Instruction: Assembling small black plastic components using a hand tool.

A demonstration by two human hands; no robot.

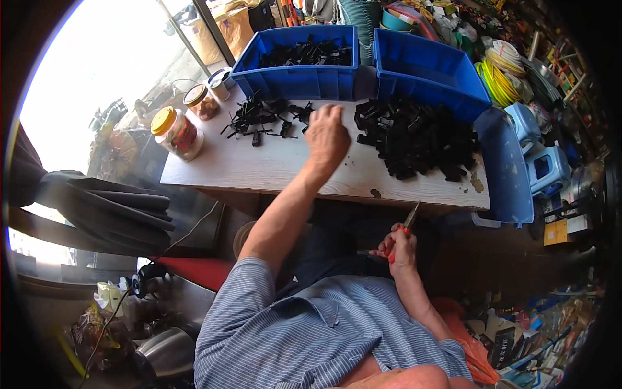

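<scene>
My left hand (328, 139) is over the middle of the white table, its back toward me. Its fingers are curled and the tips are hidden, so what they hold, if anything, does not show. Just left of it lies a loose group of small black plastic parts (259, 117). To its right is a bigger heap of black parts (414, 133), which it does not touch. My right hand (404, 249) is closed around the red handles of scissors (411, 218) in front of the table's near edge, blades pointing away from me.
At the back of the table (259, 170) stands a blue bin (291, 81) of black parts; right of it is another blue bin (421, 85). Jars, including a yellow-lidded jar (178, 134), stand on the left. A blue tub (502, 168) sits beyond the right edge.
</scene>
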